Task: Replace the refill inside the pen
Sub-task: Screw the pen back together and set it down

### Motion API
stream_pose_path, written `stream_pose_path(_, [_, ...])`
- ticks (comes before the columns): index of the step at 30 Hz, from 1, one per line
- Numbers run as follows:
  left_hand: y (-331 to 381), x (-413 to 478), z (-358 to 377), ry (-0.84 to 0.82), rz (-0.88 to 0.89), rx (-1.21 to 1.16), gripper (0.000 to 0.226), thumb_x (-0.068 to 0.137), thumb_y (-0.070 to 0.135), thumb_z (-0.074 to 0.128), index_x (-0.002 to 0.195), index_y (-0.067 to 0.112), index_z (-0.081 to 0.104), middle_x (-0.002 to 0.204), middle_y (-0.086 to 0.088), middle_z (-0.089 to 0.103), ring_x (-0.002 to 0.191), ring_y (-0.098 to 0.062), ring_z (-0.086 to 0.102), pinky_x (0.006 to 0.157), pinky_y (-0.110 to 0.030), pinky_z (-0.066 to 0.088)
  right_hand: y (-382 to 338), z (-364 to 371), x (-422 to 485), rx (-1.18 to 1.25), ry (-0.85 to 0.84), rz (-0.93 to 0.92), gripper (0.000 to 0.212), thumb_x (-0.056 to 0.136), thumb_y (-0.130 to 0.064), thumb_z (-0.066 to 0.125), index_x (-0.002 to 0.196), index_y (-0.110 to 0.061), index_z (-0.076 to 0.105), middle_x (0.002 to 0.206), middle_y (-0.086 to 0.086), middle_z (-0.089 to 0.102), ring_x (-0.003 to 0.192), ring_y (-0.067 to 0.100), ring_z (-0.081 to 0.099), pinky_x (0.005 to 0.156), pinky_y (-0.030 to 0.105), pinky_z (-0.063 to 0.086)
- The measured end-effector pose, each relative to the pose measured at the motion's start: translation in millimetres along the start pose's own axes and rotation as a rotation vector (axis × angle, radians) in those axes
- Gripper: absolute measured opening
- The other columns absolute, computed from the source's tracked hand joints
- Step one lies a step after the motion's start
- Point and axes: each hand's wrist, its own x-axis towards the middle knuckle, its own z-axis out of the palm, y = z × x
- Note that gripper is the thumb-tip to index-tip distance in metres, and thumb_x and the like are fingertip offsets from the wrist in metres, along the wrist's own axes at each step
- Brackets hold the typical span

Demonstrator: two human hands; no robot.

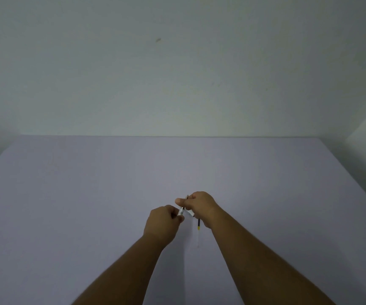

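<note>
The left hand is curled above the pale counter, and its fingers are pinched on the near, whitish end of the pen. The pen slants up and away to the right from that pinch, a thin pale barrel with a dark tip that shows just past the right thumb. So little of it is bare between the two hands that it is not clear whether the barrel is in one piece or unscrewed.

The right hand sits just beyond and to the right of the left one, nearly touching it. Its fingers are pressed together round the far part of the pen, thumb on the left side and the other fingers folded over the top.

Below the right fingers and just right of the left ones, a refill lies on the counter, apart from the pen. Its upper part is dark with a short yellow band, and a thin clear length runs toward the person. Whether the heel of the right hand touches its upper end cannot be told. Both forearms reach in from the bottom edge.
</note>
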Motion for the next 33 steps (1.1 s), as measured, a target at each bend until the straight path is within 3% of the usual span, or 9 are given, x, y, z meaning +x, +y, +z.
stream_pose_path(6, [3.0,4.5,-3.6,-0.024,-0.028,-0.007,0.021,0.089,0.025,0.06,0.1,0.009,0.069,0.081,0.001,0.061,0.058,-0.008,0.052,0.049,-0.013,0.034,2.9,-2.5,6.3,0.098,-0.033,-0.034,0.005,0.085,-0.024,0.066,0.082,-0.021,0.067,0.089,-0.003,0.066,0.088,0.015,0.057,0.085,0.035,0.049])
stream_pose_path(10, [4.5,3.9,-0.2,-0.021,-0.027,0.013,0.022,0.089,0.025,0.06,0.1,0.009,0.071,0.086,-0.003,0.066,0.072,-0.014,0.054,0.057,-0.017,0.037,0.5,-2.6,10.5,0.004,0.01,0.022,0.013,0.082,-0.026,0.07,0.087,-0.013,0.069,0.093,0.002,0.066,0.089,0.019,0.058,0.082,0.034,0.049])
stream_pose_path(13, [5.3,4.3,0.9,-0.036,-0.043,-0.006,0.021,0.089,0.025,0.06,0.099,0.011,0.07,0.081,0.0,0.063,0.063,-0.01,0.053,0.051,-0.014,0.035,-2.6,-2.8,12.0,-0.013,0.019,0.066,0.027,0.081,-0.028,0.072,0.096,-0.006,0.071,0.085,0.001,0.064,0.079,0.018,0.057,0.078,0.034,0.048])
stream_pose_path(17, [5.8,7.4,0.5,-0.074,-0.088,-0.065,0.01,0.088,0.026,0.061,0.086,0.017,0.066,0.07,0.004,0.059,0.053,-0.005,0.05,0.046,-0.014,0.036,-0.6,-1.7,16.9,0.008,0.029,0.078,0.02,0.078,-0.028,0.074,0.082,-0.01,0.067,0.085,0.004,0.066,0.075,0.019,0.057,0.077,0.035,0.05])
stream_pose_path(20, [5.7,9.4,0.0,-0.09,-0.12,-0.104,0.011,0.085,0.026,0.064,0.079,0.016,0.064,0.072,0.0,0.062,0.064,-0.014,0.056,0.057,-0.02,0.044,-1.3,-5.3,22.3,0.007,0.005,0.099,0.023,0.079,-0.033,0.073,0.07,-0.014,0.066,0.076,0.003,0.064,0.066,0.017,0.052,0.074,0.034,0.048])
stream_pose_path(23, [1.9,12.4,-1.4,-0.099,-0.162,-0.172,0.016,0.083,0.024,0.067,0.077,0.01,0.068,0.074,-0.006,0.063,0.069,-0.019,0.057,0.076,-0.037,0.055,-2.1,-12.5,31.5,0.034,0.131,0.058,0.023,0.087,-0.031,0.062,0.085,-0.009,0.07,0.093,0.008,0.07,0.073,0.017,0.057,0.077,0.034,0.048])
stream_pose_path(26, [-6.3,16.7,-0.8,-0.103,-0.214,-0.221,0.016,0.082,0.024,0.068,0.07,0.013,0.065,0.072,-0.008,0.061,0.068,-0.02,0.055,0.086,-0.045,0.055,3.3,-14.2,42.9,-0.3,0.246,-0.039,0.025,0.089,-0.014,0.051,0.098,-0.006,0.072,0.105,0.008,0.072,0.096,0.024,0.065,0.081,0.029,0.049])
stream_pose_path(30, [-15.9,20.1,1.3,-0.097,-0.271,-0.283,0.016,0.08,0.022,0.069,0.071,0.01,0.07,0.076,-0.017,0.068,0.068,-0.021,0.058,0.086,-0.049,0.057,17.3,3.8,55.1,-0.681,0.115,-0.032,0.015,0.085,-0.02,0.055,0.074,-0.014,0.063,0.079,0.008,0.062,0.07,0.02,0.055,0.063,0.03,0.043])
stream_pose_path(33, [-19.0,20.1,0.9,-0.098,-0.282,-0.301,0.013,0.082,0.02,0.069,0.072,0.013,0.069,0.087,-0.017,0.073,0.073,-0.021,0.062,0.086,-0.046,0.058,31.6,14.8,60.7,-0.778,0.118,-0.077,0.024,0.083,-0.027,0.062,0.099,-0.009,0.063,0.101,0.013,0.065,0.097,0.029,0.061,0.077,0.035,0.049])
